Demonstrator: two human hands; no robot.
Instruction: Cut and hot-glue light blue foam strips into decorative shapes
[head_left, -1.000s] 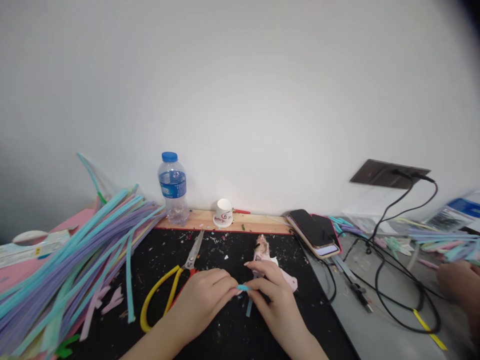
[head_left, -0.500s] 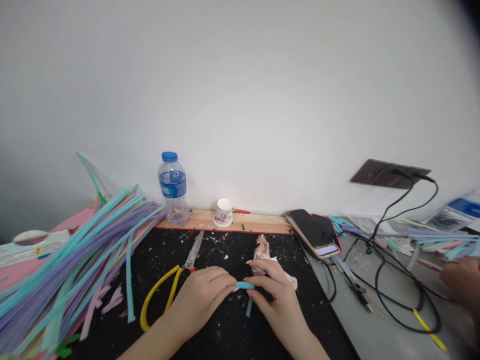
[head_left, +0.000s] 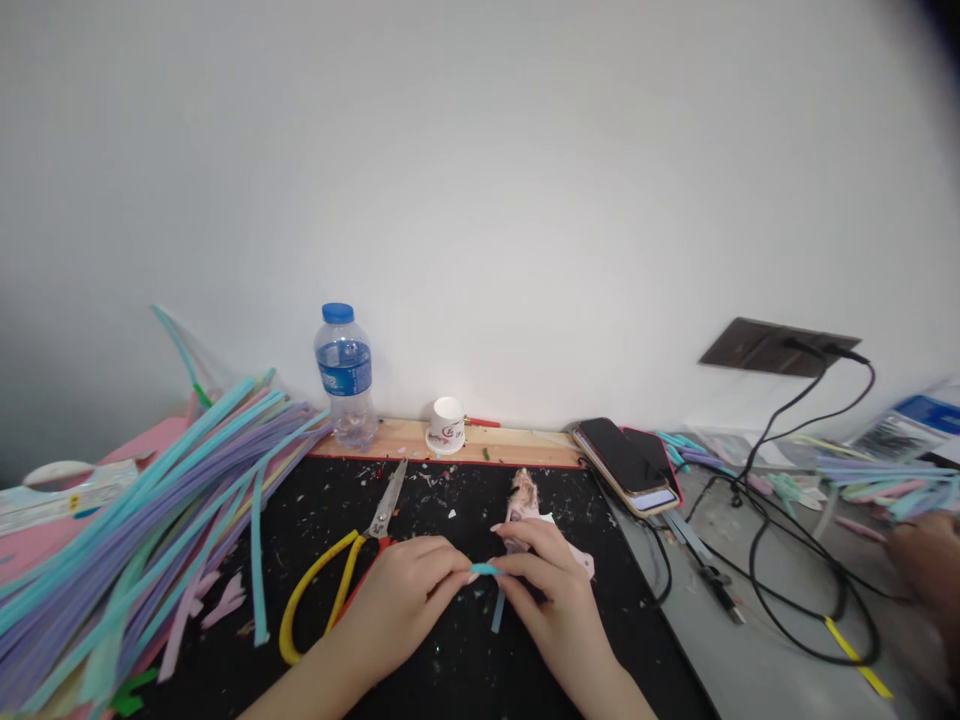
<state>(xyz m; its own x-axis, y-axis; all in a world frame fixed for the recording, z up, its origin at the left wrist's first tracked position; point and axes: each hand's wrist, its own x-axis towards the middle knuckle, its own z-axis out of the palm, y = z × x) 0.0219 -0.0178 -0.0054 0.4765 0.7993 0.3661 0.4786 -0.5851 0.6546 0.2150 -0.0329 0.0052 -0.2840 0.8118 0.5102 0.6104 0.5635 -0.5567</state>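
Between my two hands, above the black mat (head_left: 442,680), is a short piece of turquoise fuzzy pipe cleaner (head_left: 486,568). My left hand (head_left: 420,595) pinches its left end with thumb and forefinger. The fingertips of my right hand (head_left: 551,585) close on its right end. A pale blue strip (head_left: 498,612) lies below the right fingers. Behind my right hand is a pinkish crumpled bundle (head_left: 523,492), partly hidden by the fingers. Scissors (head_left: 352,560) with yellow and red handles lie left of my left hand, blades pointing away.
A heap of pastel pipe cleaners (head_left: 165,520) covers the left side. Along the wall stand a water bottle (head_left: 345,375) and a paper cup (head_left: 447,425). Phones (head_left: 622,455) and black cables (head_left: 757,570) lie right. A co-worker's hand (head_left: 926,560) is at the far right.
The fingers of both hands have come slightly closer together on the pipe cleaner, so less of it shows. The co-worker's hand at the right has shifted slightly right.
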